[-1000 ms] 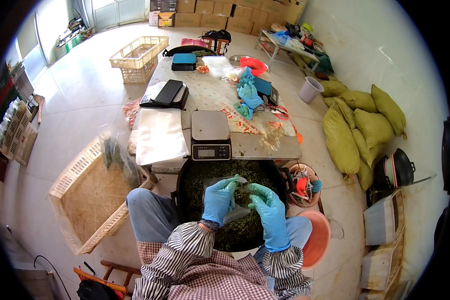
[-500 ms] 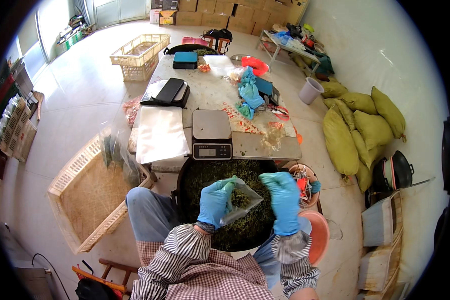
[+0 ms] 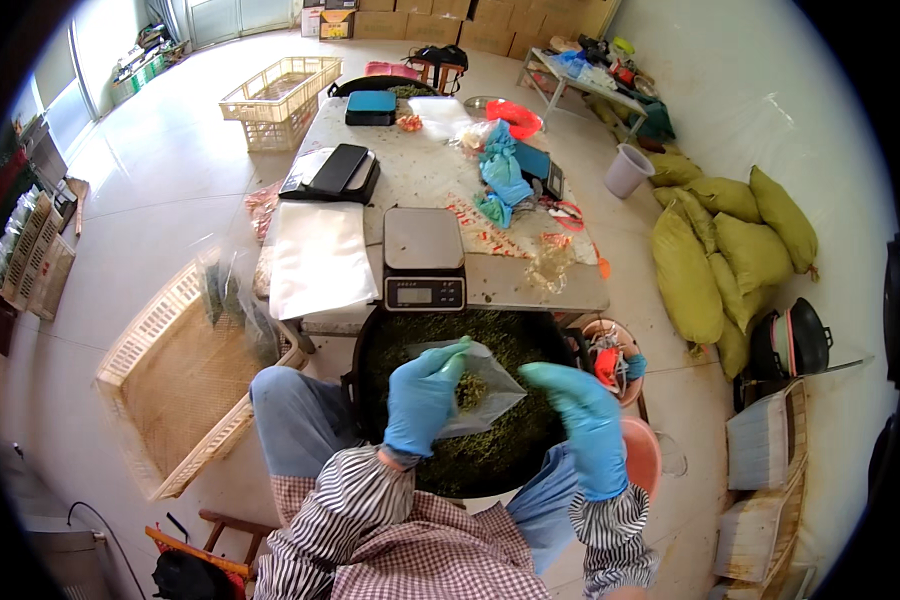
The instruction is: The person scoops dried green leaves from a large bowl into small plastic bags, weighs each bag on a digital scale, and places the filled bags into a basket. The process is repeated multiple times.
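Observation:
My left hand [image 3: 425, 398], in a blue glove, pinches a clear plastic bag [image 3: 497, 385] by its left side. Some loose green dried plant material shows in or through the bag. To its right, my right hand [image 3: 582, 425], gloved alike, has its fingers stretched out toward the bag, apart from it; nothing shows in them. Both hands are over a wide black pan [image 3: 360, 355] of loose dark green dried plant material [image 3: 505, 330] between my knees. Beyond the pan, a digital scale [image 3: 423, 242] stands at the table's near edge with nothing on its plate.
Flat plastic bags [image 3: 320, 260] lie on the table left of the scale. A cream crate [image 3: 160, 345] is on the floor at left. At right are a pink basin [image 3: 642, 455], a bucket of scraps [image 3: 625, 350] and several stuffed green sacks [image 3: 685, 285].
My right hand has moved slightly right and down, its fingers now stretched out more. The bag is still in my left hand, which has shifted a little left. The view has shifted slightly.

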Motion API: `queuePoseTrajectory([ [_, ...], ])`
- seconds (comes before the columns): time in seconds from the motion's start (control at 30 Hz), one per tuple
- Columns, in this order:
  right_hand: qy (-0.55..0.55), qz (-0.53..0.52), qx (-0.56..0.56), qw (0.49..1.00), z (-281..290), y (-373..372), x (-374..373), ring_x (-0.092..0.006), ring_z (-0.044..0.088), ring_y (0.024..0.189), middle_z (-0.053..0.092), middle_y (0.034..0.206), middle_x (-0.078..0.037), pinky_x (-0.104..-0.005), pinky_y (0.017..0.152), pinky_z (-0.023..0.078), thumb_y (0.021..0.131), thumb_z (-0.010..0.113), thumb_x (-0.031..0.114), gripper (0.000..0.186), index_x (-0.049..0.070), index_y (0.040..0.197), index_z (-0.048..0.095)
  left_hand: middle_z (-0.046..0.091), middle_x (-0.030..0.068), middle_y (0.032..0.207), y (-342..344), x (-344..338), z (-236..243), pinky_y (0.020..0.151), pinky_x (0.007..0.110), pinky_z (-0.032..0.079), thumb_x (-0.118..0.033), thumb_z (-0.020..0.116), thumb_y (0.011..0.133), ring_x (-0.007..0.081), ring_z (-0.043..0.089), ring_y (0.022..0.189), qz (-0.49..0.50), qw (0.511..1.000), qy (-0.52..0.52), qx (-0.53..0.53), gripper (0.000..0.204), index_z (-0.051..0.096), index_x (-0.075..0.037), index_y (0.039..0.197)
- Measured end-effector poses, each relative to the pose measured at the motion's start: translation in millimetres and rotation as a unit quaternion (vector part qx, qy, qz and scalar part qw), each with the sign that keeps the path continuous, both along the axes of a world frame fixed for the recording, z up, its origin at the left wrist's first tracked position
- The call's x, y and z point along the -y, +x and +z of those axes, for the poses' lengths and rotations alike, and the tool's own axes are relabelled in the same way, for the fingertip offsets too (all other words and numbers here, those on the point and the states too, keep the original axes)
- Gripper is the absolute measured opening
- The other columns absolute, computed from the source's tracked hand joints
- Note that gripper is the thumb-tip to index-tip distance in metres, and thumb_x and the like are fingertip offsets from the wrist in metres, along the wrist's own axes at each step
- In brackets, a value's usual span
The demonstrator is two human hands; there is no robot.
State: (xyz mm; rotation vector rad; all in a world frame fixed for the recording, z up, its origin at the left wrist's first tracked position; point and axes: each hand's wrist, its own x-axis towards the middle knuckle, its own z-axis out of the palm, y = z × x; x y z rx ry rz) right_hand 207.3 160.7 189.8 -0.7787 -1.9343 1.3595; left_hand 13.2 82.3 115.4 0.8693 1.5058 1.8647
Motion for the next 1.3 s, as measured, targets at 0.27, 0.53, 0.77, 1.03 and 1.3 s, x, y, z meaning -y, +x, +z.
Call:
queuePoseTrajectory([
  [0.27,0.139,-0.333,0.25,0.898,-156.1,-92.4,81.5,-0.0341,0.043,0.14,0.043,0.153,-0.02,-0.0411,0.117,0.037,0.098,0.061,0.029,0.067,0.001,0.153,0.035,0.071,0.009,0.08,104.8,12.5,-40.1,0.065,0.039,0.047,-0.014,0.065,0.096,0.0231,0.061,0.059,0.035,0.87,-0.108,-0.479,0.018,0.073,-0.011,0.111],
  [0.53,0.072,0.156,0.225,0.959,-128.7,-70.4,-7.3,-0.0301,0.051,0.133,0.051,0.146,-0.016,-0.037,0.112,0.042,0.099,0.059,0.022,0.054,0.003,0.147,0.044,0.073,0.0128,0.091,58.4,22.6,-30.9,0.066,0.039,0.057,-0.01,0.067,0.089,0.03,0.071,0.076,0.043,0.953,-0.064,-0.293,0.028,0.071,-0.011,0.117],
  [0.77,0.122,0.26,0.203,0.936,-95.4,-92.4,-16.6,-0.0268,0.063,0.121,0.064,0.136,-0.011,-0.0333,0.105,0.048,0.1,0.058,0.011,0.041,0.007,0.14,0.057,0.075,0.0109,0.098,-16.4,20.1,-37.9,0.074,0.032,0.058,-0.011,0.074,0.087,0.0215,0.072,0.085,0.071,0.931,-0.102,-0.344,0.026,0.072,-0.008,0.112],
  [1.03,0.029,0.088,0.089,0.992,-85.1,-36.6,-25.1,-0.0318,0.054,0.135,0.055,0.146,-0.019,-0.0372,0.113,0.042,0.093,0.067,0.009,0.058,0.004,0.148,0.049,0.072,0.0021,0.09,-104.2,57.9,-42.3,0.063,0.022,0.051,-0.003,0.066,0.095,0.0074,0.062,0.071,0.174,0.977,-0.12,0.002,0.023,0.075,-0.005,0.116],
  [1.3,0.29,0.062,0.465,0.834,-208.1,-12.8,53.1,-0.0478,0.026,0.146,0.024,0.159,-0.028,-0.0674,0.113,0.023,0.064,0.086,0.059,0.118,0.013,0.158,0.032,0.062,-0.0039,0.074,-120.2,84.0,-16.8,0.057,0.021,0.047,0.001,0.065,0.091,0.0023,0.052,0.061,0.178,0.963,-0.202,-0.029,0.022,0.073,-0.004,0.111],
])
